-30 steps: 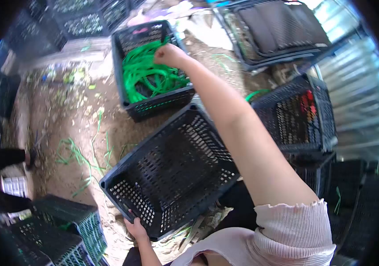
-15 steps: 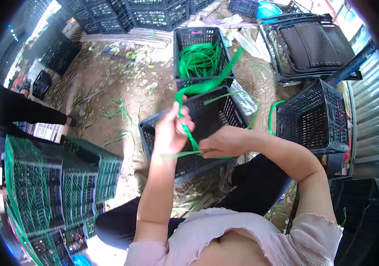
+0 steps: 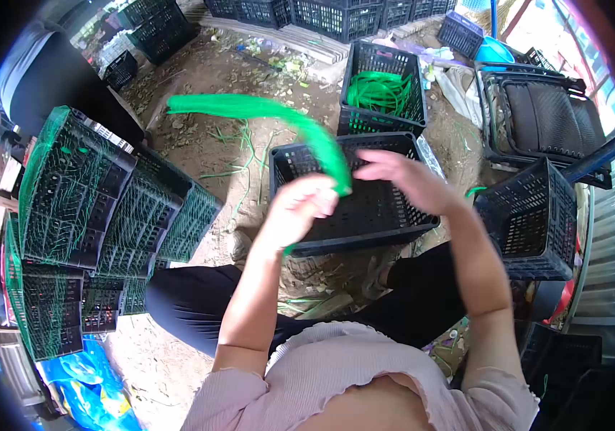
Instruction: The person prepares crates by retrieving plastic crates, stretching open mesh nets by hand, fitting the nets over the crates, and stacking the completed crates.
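My left hand (image 3: 299,208) is closed on one end of a long strip of green netting (image 3: 250,108). The strip arcs up and away to the left, blurred by motion. To the right of it, my right hand (image 3: 397,176) has its fingers stretched out and holds nothing I can see; it is slightly blurred. Both hands are above a black plastic crate (image 3: 354,243) between my knees, its slotted floor showing. Just beyond stands another black crate (image 3: 383,123), with a coil of green netting (image 3: 379,93) in it.
At left are stacked crates (image 3: 70,194) wrapped in green net, with a person's dark-clothed leg (image 3: 56,86) behind them. On the right are an open black crate (image 3: 530,215) and a folded chair (image 3: 548,118). Green scraps (image 3: 250,154) litter the dirt floor.
The netting has swung from the upper right over to the left, still in my left hand. My right hand has come off its lower part and opened. The view has shifted left.
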The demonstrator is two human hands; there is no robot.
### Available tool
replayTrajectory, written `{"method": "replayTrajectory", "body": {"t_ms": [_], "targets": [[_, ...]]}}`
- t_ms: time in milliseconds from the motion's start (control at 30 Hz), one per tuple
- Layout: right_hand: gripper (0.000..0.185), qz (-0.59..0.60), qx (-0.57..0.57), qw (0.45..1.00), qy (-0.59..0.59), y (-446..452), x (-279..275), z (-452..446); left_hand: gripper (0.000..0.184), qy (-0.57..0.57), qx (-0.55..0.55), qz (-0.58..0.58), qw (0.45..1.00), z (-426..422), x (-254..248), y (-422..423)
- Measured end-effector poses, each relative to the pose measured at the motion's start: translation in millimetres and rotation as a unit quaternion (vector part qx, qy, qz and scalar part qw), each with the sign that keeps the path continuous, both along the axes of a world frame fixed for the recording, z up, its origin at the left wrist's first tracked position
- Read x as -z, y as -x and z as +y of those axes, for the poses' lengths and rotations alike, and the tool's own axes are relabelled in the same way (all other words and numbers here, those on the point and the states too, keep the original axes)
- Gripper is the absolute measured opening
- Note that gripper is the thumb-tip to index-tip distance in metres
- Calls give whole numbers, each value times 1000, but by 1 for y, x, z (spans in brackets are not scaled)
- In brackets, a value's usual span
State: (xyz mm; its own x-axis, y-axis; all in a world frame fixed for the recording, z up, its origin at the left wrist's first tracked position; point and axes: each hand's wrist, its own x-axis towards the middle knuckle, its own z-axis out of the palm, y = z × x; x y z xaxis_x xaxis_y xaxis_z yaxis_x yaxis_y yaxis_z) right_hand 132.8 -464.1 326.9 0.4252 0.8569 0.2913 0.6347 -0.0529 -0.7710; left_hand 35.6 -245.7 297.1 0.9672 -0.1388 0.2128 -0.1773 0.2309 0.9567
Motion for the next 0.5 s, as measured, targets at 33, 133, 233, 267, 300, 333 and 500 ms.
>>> {"method": "replayTrajectory", "body": {"t_ms": [33, 133, 233, 267, 300, 333, 500], "targets": [[43, 188, 13, 981, -49, 22, -19, 28, 17, -82, 30, -36, 996, -9, 5, -2], [26, 263, 51, 942, -203, 36, -62, 72, 15, -311, 32, -178, 933, -19, 19, -7], [19, 195, 147, 928, -281, 36, -108, 82, 12, -316, 25, -119, 941, -4, 3, 3], [21, 157, 144, 939, -269, 29, -120, 78, 16, -270, 9, -122, 955, 3, -5, 0], [24, 118, 146, 948, -256, 24, -132, 75, 25, -291, -56, -198, 934, 11, -15, -3], [28, 59, 151, 956, -243, 22, -144, 75, 33, -228, -72, -153, 959, 21, -27, -8], [32, -115, 40, 993, 6, 20, -178, 69, 32, 117, -182, -190, 958, 41, -164, -5]]}}
